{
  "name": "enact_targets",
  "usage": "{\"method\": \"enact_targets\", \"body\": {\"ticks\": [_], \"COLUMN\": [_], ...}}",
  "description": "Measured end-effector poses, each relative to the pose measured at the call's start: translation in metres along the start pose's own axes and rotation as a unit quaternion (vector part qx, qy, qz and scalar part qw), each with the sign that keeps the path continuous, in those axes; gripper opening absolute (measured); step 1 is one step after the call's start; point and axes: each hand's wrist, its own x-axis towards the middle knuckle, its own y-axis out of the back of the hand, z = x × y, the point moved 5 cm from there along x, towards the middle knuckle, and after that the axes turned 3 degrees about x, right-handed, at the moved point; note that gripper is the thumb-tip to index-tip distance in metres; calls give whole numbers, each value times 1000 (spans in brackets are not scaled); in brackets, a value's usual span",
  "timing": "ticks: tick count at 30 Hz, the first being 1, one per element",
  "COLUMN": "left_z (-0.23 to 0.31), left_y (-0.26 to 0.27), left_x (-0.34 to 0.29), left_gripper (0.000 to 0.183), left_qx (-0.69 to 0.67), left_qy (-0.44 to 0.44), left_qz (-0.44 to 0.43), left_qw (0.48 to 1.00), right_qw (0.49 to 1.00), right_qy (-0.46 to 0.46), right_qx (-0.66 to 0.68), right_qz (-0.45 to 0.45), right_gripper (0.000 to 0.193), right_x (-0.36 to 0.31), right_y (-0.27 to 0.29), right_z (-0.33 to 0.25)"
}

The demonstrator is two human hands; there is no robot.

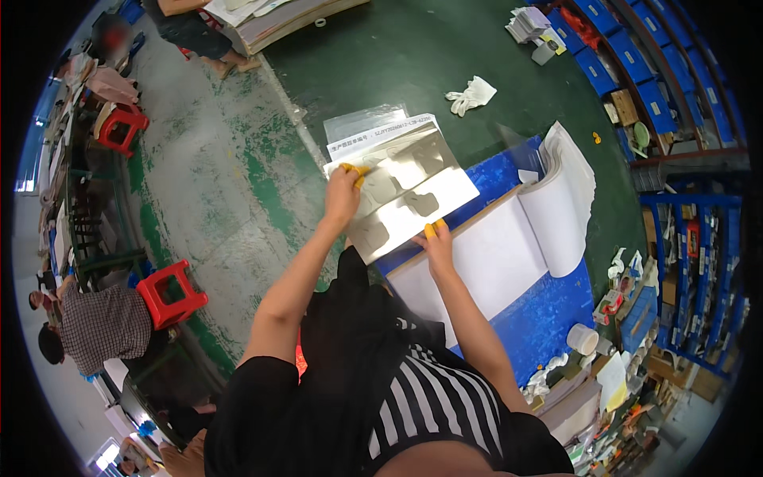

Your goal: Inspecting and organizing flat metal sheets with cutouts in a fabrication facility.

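Observation:
A shiny, pale gold metallic sheet (pixel 435 200) with rounded shapes marked across it is held up, tilted, in front of my body. My left hand (pixel 343 195) pinches its left edge, and my right hand (pixel 438 245) grips its lower right edge. Yellow finger covers show on the fingertips of both hands. Behind the sheet's far edge lie a printed white paper strip (pixel 350 146) and a clear plastic sleeve (pixel 362 125); what supports them is hidden. White paper (pixel 469 266) lies on the blue worktable (pixel 548 322), just right of my right hand.
Curled white sheets (pixel 560 219) stand at the worktable's far right side. A white glove (pixel 472 95) rests on the green surface ahead. A white tub (pixel 582 339) sits at the right. Shelves with blue bins (pixel 624 48) line the right; red stools (pixel 171 294) and seated people are left.

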Motion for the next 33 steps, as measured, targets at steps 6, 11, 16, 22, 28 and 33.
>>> {"method": "enact_targets", "body": {"ticks": [6, 11, 16, 22, 28, 33], "left_z": [-34, -44, -27, 18, 61, 99], "left_y": [-31, -50, -32, -48, -71, -80], "left_x": [52, 40, 10, -38, -64, -74], "left_gripper": [24, 16, 16, 19, 18, 20], "left_qx": [103, 120, 82, 6, -106, -116], "left_qy": [-13, 16, -11, 34, -31, -77], "left_qz": [-25, -18, 25, -102, -170, -242], "left_qw": [994, 993, 996, 994, 979, 960], "right_qw": [992, 972, 895, 761, 808, 879], "right_qy": [-72, 81, 116, 117, 181, 285], "right_qx": [-106, -222, -389, -571, -460, -170], "right_qz": [-15, 6, 185, 283, 319, 343], "right_gripper": [33, 34, 34, 40, 24, 16], "right_x": [46, -5, -104, -174, -155, -143], "right_y": [3, 42, 128, 190, 213, 259], "right_z": [23, -11, -42, 3, -4, -74]}}
